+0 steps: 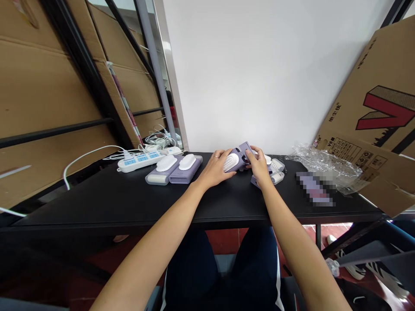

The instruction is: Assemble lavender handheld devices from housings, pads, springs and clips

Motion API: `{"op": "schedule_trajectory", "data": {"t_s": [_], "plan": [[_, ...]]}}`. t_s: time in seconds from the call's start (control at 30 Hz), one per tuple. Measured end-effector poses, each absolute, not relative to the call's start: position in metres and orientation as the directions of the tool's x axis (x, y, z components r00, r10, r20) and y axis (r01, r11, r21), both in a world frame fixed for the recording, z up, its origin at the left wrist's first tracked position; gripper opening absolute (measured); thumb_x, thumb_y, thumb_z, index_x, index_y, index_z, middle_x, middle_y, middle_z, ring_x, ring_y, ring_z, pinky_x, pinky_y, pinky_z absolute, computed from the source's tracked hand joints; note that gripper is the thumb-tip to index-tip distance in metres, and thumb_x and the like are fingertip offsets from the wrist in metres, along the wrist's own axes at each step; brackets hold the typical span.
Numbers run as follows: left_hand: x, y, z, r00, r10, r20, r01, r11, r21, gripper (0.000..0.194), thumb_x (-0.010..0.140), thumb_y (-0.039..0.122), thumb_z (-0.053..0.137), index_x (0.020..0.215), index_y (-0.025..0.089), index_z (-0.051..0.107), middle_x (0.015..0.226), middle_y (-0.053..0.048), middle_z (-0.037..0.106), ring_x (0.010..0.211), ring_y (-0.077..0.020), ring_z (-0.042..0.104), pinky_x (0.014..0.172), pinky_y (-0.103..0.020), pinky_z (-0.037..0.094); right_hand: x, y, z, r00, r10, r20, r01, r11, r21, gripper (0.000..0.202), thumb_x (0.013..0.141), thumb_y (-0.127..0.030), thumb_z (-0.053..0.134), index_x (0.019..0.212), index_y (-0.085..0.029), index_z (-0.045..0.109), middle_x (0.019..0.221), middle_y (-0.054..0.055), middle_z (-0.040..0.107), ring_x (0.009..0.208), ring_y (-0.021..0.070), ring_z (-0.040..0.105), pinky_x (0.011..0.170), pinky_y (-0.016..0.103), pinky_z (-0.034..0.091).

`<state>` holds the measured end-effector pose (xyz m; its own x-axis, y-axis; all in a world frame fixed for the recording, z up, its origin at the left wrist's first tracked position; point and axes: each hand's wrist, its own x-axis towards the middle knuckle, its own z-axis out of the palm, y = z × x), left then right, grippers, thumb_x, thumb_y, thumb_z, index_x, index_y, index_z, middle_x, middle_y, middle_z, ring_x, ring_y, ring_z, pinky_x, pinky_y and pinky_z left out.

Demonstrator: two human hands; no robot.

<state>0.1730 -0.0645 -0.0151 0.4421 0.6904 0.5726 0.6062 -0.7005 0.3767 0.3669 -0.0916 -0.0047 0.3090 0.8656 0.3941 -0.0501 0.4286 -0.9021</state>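
Both hands are together over the middle of the black table. My left hand (215, 167) is closed round a purple case with a white ribbed oval pad (231, 162), gripping it from the left. My right hand (258, 163) grips the purple upper end (244, 148) of the same tilted case. Whether that end is a separate part, I cannot tell. Beneath and beside my right hand lie more purple and translucent parts, among them a clear piece with a coiled white pattern (277, 167); the hand partly hides them. Two similar purple cases (161, 176) with white oval tops lie left of my left hand.
A white power strip (139, 161) with cables lies at the table's left. On the right are crumpled clear plastic (333, 166), a blurred purple item (314, 188) and a large leaning cardboard box (372, 108). A white wall (253, 73) stands behind the black table (129, 203).
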Motion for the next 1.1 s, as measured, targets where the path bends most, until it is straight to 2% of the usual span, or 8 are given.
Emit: {"op": "schedule_trajectory", "data": {"t_s": [0.13, 0.3, 0.43, 0.6, 0.8, 0.97, 1.1], "plan": [[0.175, -0.064, -0.017, 0.48, 0.671, 0.565, 0.605, -0.72, 0.341, 0.088, 0.085, 0.037, 0.075, 0.16, 0.025, 0.032, 0.153, -0.013, 0.048, 0.144, -0.0317, 0.044, 0.121, -0.046, 0.034, 0.366, -0.093, -0.005, 0.307, 0.853, 0.421, -0.005, 0.444, -0.896, 0.048, 0.082, -0.052, 0.073, 0.122, -0.027, 0.065, 0.084, -0.004, 0.063, 0.074, 0.0127, 0.059, 0.06, 0.02, 0.05], [0.176, -0.063, -0.017, 0.479, 0.691, 0.541, 0.633, -0.699, 0.333, 0.089, 0.087, 0.039, 0.073, 0.162, 0.025, 0.028, 0.158, -0.015, 0.048, 0.145, -0.033, 0.045, 0.119, -0.049, 0.035, 0.361, -0.095, -0.005, 0.267, 0.842, 0.468, 0.003, 0.485, -0.874, 0.055, 0.071, -0.039, 0.083, 0.122, -0.028, 0.065, 0.107, 0.0, 0.069, 0.092, 0.0158, 0.062, 0.074, 0.025, 0.055], [0.177, -0.064, -0.016, 0.469, 0.693, 0.547, 0.63, -0.697, 0.342, 0.09, 0.086, 0.039, 0.074, 0.162, 0.025, 0.029, 0.157, -0.015, 0.049, 0.145, -0.0328, 0.046, 0.118, -0.048, 0.036, 0.358, -0.096, -0.005, 0.269, 0.843, 0.466, -0.029, 0.491, -0.871, 0.054, 0.07, -0.034, 0.082, 0.121, -0.028, 0.065, 0.108, 0.0, 0.069, 0.097, 0.0175, 0.063, 0.08, 0.029, 0.058], [0.179, -0.066, -0.015, 0.445, 0.711, 0.545, 0.615, -0.685, 0.391, 0.09, 0.084, 0.039, 0.075, 0.161, 0.024, 0.031, 0.156, -0.015, 0.049, 0.144, -0.033, 0.047, 0.119, -0.048, 0.036, 0.354, -0.098, -0.006, 0.337, 0.822, 0.459, -0.062, 0.506, -0.861, 0.049, 0.07, -0.031, 0.082, 0.116, -0.027, 0.066, 0.104, -0.001, 0.069, 0.095, 0.0166, 0.063, 0.081, 0.028, 0.058], [0.18, -0.064, -0.02, 0.461, 0.684, 0.565, 0.606, -0.708, 0.362, 0.09, 0.086, 0.039, 0.074, 0.162, 0.023, 0.029, 0.157, -0.016, 0.048, 0.145, -0.0327, 0.046, 0.119, -0.048, 0.035, 0.35, -0.099, -0.007, 0.358, 0.801, 0.479, -0.038, 0.526, -0.85, 0.046, 0.073, -0.032, 0.08, 0.116, -0.028, 0.065, 0.107, -0.001, 0.068, 0.098, 0.0167, 0.063, 0.081, 0.027, 0.057], [0.181, -0.065, -0.021, 0.466, 0.692, 0.551, 0.636, -0.695, 0.336, 0.09, 0.087, 0.04, 0.073, 0.163, 0.027, 0.027, 0.158, -0.014, 0.048, 0.146, -0.0334, 0.044, 0.119, -0.05, 0.034, 0.349, -0.098, -0.01, 0.354, 0.78, 0.516, 0.015, 0.547, -0.837, 0.042, 0.075, -0.031, 0.076, 0.116, -0.027, 0.065, 0.115, 0.002, 0.068, 0.105, 0.0189, 0.062, 0.085, 0.03, 0.057], [0.181, -0.066, -0.019, 0.438, 0.714, 0.545, 0.651, -0.671, 0.355, 0.089, 0.087, 0.04, 0.073, 0.162, 0.023, 0.029, 0.158, -0.015, 0.047, 0.146, -0.0345, 0.044, 0.119, -0.05, 0.034, 0.351, -0.097, -0.014, 0.308, 0.804, 0.509, 0.018, 0.53, -0.848, 0.047, 0.077, -0.034, 0.076, 0.122, -0.028, 0.063, 0.118, 0.003, 0.067, 0.107, 0.0196, 0.061, 0.087, 0.031, 0.057]]}}
